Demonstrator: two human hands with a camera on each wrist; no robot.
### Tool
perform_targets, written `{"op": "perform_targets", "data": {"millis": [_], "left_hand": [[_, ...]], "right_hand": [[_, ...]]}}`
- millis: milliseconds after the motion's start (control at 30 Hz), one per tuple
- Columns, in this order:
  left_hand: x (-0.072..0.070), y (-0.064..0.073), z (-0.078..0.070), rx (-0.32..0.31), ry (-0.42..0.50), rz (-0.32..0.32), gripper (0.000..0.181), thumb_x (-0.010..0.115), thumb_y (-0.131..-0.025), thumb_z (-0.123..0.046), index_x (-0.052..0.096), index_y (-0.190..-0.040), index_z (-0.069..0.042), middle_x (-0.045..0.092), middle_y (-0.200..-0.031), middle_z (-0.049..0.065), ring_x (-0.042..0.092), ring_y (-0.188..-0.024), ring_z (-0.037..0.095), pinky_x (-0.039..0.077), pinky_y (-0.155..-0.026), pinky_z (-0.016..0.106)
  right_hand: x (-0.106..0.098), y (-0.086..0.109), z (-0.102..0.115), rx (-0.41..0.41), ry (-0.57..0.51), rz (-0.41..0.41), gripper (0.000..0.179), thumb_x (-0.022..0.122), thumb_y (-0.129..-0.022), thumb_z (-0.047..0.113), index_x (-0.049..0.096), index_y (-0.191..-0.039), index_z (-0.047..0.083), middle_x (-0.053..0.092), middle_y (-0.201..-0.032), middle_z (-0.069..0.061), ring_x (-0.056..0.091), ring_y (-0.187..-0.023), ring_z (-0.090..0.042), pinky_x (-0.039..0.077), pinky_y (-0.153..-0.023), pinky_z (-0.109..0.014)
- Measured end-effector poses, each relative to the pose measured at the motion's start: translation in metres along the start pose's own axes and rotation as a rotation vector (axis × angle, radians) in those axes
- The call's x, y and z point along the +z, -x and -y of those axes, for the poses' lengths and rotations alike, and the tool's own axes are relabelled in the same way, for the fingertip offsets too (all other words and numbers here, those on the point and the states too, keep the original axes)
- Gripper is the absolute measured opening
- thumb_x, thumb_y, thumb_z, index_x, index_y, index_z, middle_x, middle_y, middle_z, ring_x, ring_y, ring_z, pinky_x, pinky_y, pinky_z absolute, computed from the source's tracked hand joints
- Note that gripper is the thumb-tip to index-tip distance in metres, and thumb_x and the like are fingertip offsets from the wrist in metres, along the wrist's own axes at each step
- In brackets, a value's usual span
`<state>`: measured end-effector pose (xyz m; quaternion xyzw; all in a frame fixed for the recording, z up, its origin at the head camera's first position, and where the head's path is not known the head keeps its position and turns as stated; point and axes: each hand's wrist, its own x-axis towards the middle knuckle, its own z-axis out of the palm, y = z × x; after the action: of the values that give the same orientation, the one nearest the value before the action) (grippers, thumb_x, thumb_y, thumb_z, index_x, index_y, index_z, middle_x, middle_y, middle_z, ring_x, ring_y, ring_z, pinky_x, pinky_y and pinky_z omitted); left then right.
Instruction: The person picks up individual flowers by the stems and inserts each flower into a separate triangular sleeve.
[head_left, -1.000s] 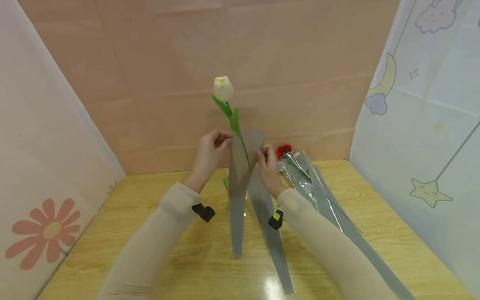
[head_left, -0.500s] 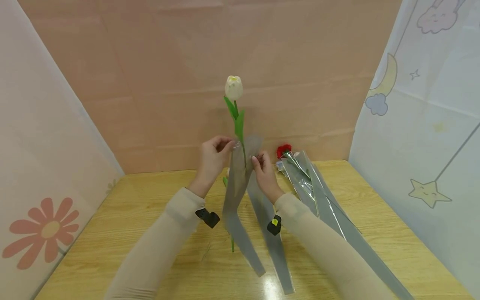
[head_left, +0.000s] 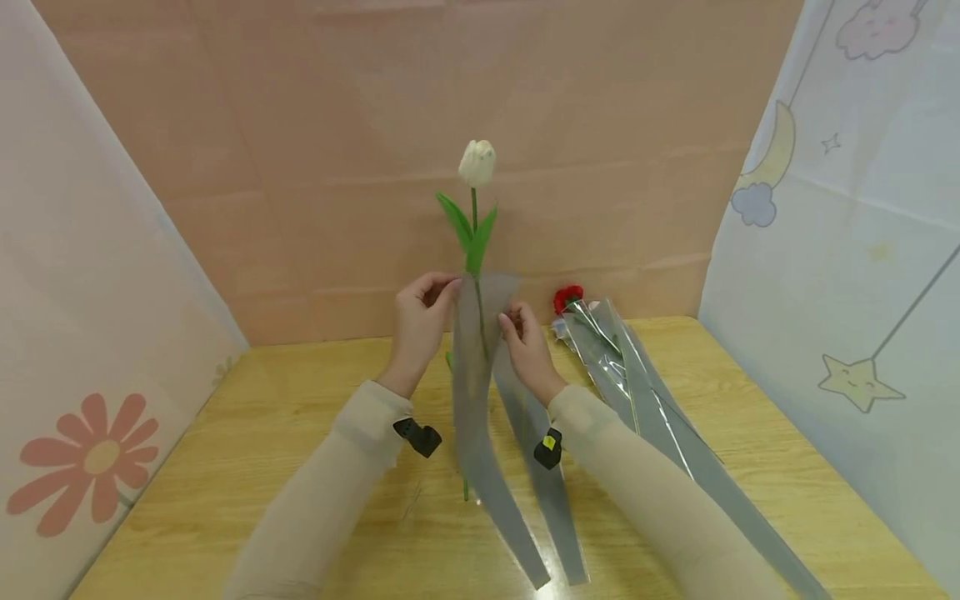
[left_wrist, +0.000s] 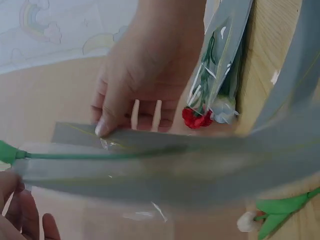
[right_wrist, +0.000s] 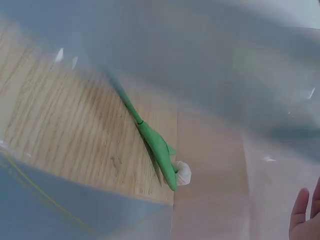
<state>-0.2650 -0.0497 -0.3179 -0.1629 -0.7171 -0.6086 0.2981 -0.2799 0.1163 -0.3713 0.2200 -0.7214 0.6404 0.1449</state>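
Note:
A white tulip (head_left: 477, 163) with green leaves stands upright, its lower stem inside a translucent grey flower sleeve (head_left: 472, 400). My left hand (head_left: 422, 321) pinches the sleeve's left upper edge between thumb and finger. At the opposite upper edge, my right hand (head_left: 528, 342) pinches the film with thumb and fingertips. The sleeve bends midway and its narrow tail trails toward the front right. In the left wrist view, the tulip's stem (left_wrist: 80, 156) runs between the film layers. Behind the sleeve, a second white tulip (right_wrist: 183, 173) lies on the table.
Another grey sleeve (head_left: 551, 492) lies flat on the wooden table (head_left: 300, 483), under the right forearm's inner side. Further right, a red flower (head_left: 568, 298) lies in a clear-and-grey sleeve (head_left: 660, 417). Printed cloth walls stand on both sides, with a pinkish backdrop (head_left: 337, 208) behind.
The tulip has shifted right and straightened up. The sleeve's lower end has swung to the front right and bent. My right hand has moved slightly left and down, still pinching the film.

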Motion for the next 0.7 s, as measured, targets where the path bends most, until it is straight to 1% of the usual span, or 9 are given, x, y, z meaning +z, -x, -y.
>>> {"op": "perform_targets", "data": {"millis": [100,167,267,367,433,500,567,633,700], "left_hand": [[-0.001,0.003,0.004,-0.007,-0.009,-0.029,0.018,0.068,-0.091,-0.020,0.073,-0.097,-0.003,0.070,-0.091,0.012,0.062,-0.077,0.016,0.049,-0.066,0.018],[0.000,0.005,0.006,-0.016,-0.021,-0.047,0.020,0.068,-0.091,-0.021,0.072,-0.097,-0.003,0.070,-0.092,0.012,0.062,-0.077,0.013,0.049,-0.066,0.017],[0.000,0.007,0.010,-0.038,0.007,-0.090,0.023,0.067,-0.092,-0.022,0.071,-0.099,-0.001,0.069,-0.094,0.015,0.060,-0.078,0.011,0.048,-0.068,0.016],[0.000,0.008,0.014,-0.054,0.030,-0.112,0.024,0.065,-0.093,-0.022,0.070,-0.100,0.001,0.068,-0.096,0.016,0.060,-0.079,0.009,0.048,-0.070,0.014],[0.000,0.009,0.014,-0.042,0.038,-0.133,0.023,0.065,-0.094,-0.020,0.069,-0.100,0.002,0.068,-0.096,0.017,0.060,-0.080,0.009,0.049,-0.071,0.015],[0.000,0.011,0.014,-0.023,0.017,-0.139,0.022,0.065,-0.094,-0.019,0.069,-0.099,0.002,0.069,-0.095,0.017,0.061,-0.080,0.008,0.049,-0.071,0.015],[0.001,0.012,0.014,-0.001,0.001,-0.147,0.020,0.065,-0.094,-0.018,0.069,-0.098,0.001,0.070,-0.096,0.015,0.063,-0.081,0.009,0.051,-0.072,0.017],[0.002,0.013,0.014,0.021,-0.013,-0.168,0.018,0.065,-0.094,-0.017,0.069,-0.098,0.001,0.070,-0.096,0.015,0.064,-0.083,0.012,0.052,-0.073,0.020],[0.002,0.013,0.015,0.044,-0.039,-0.157,0.018,0.065,-0.094,-0.018,0.070,-0.097,-0.001,0.072,-0.096,0.012,0.067,-0.086,0.014,0.054,-0.074,0.020]], "right_hand": [[0.000,0.000,0.001,-0.002,-0.011,0.010,0.010,0.045,-0.102,0.004,0.041,-0.100,-0.005,0.044,-0.093,-0.005,0.048,-0.084,-0.024,0.044,-0.076,-0.024],[0.000,0.001,0.001,-0.005,-0.007,0.003,0.010,0.044,-0.102,0.005,0.041,-0.100,-0.005,0.044,-0.092,-0.005,0.048,-0.084,-0.023,0.044,-0.077,-0.026],[0.000,0.002,0.002,-0.033,-0.028,-0.001,0.011,0.042,-0.102,0.003,0.041,-0.099,-0.007,0.043,-0.088,-0.005,0.046,-0.082,-0.023,0.043,-0.075,-0.026],[0.000,0.002,0.005,-0.064,-0.041,0.008,0.011,0.041,-0.102,0.001,0.040,-0.097,-0.008,0.040,-0.085,-0.005,0.044,-0.078,-0.021,0.040,-0.072,-0.025],[0.001,0.003,0.006,-0.073,-0.047,0.021,0.011,0.041,-0.102,0.000,0.039,-0.096,-0.009,0.040,-0.085,-0.006,0.043,-0.078,-0.021,0.040,-0.072,-0.024],[0.002,0.003,0.008,-0.064,-0.030,0.035,0.011,0.041,-0.103,0.002,0.039,-0.096,-0.007,0.040,-0.085,-0.005,0.044,-0.079,-0.021,0.040,-0.072,-0.022],[0.003,0.003,0.009,-0.053,-0.024,0.056,0.011,0.041,-0.103,0.003,0.039,-0.096,-0.006,0.040,-0.085,-0.006,0.044,-0.080,-0.026,0.041,-0.073,-0.022],[0.003,0.003,0.011,-0.039,-0.026,0.080,0.012,0.040,-0.103,0.004,0.038,-0.096,-0.005,0.039,-0.085,-0.007,0.044,-0.081,-0.035,0.040,-0.073,-0.021],[0.004,0.004,0.012,-0.030,-0.025,0.093,0.013,0.040,-0.104,0.005,0.038,-0.096,-0.005,0.039,-0.084,-0.009,0.043,-0.082,-0.040,0.039,-0.073,-0.021]]}}
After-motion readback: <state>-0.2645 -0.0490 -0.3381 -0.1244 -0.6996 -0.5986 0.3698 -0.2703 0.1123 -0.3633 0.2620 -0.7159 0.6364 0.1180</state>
